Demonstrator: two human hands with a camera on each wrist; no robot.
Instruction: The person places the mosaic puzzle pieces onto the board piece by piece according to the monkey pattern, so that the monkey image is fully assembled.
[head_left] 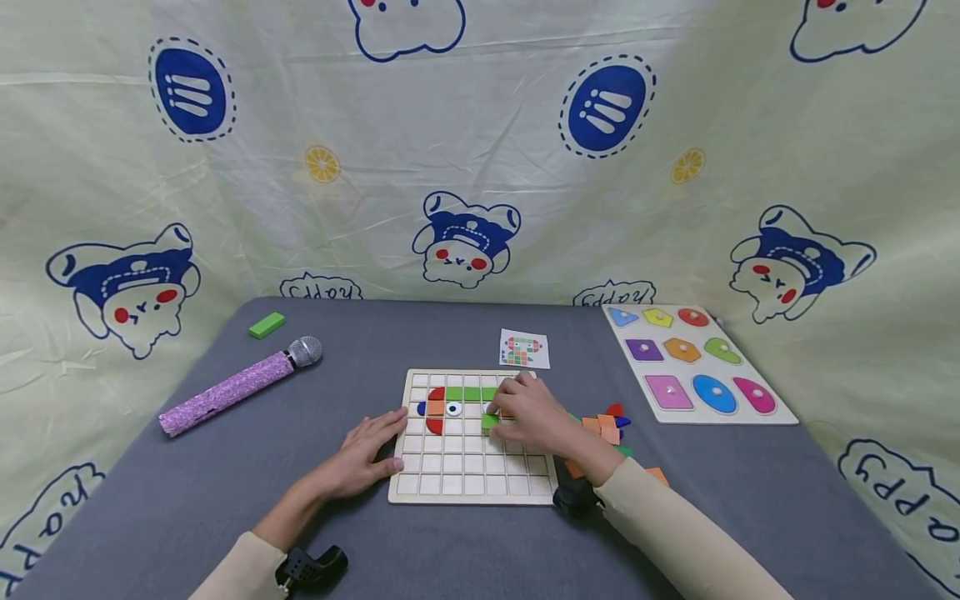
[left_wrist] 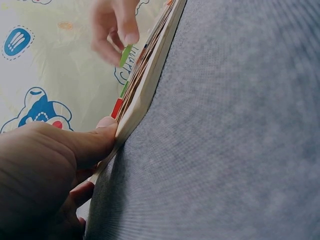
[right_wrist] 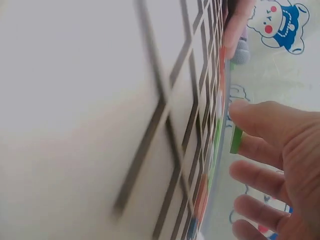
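Note:
A pale gridded board (head_left: 453,463) lies on the grey cloth. Along its left edge rests my left hand (head_left: 360,458), fingers extended and thumb touching the rim. My right hand (head_left: 532,412) is over the upper right of the grid and pinches a small green tile (right_wrist: 236,140) between thumb and index finger, just above the board. Several tiles sit in the upper cells: a row of green tiles (head_left: 469,393), red curved pieces (head_left: 434,427), an orange square and a white tile with an eye (head_left: 453,409). My right hand hides part of the pattern.
Loose coloured tiles (head_left: 600,427) lie right of the board, partly behind my right forearm. A patterned card (head_left: 524,349) is behind the board. At the right lies a shape puzzle (head_left: 637,367); at the left, a purple glittery microphone (head_left: 225,395) and a green block (head_left: 267,325).

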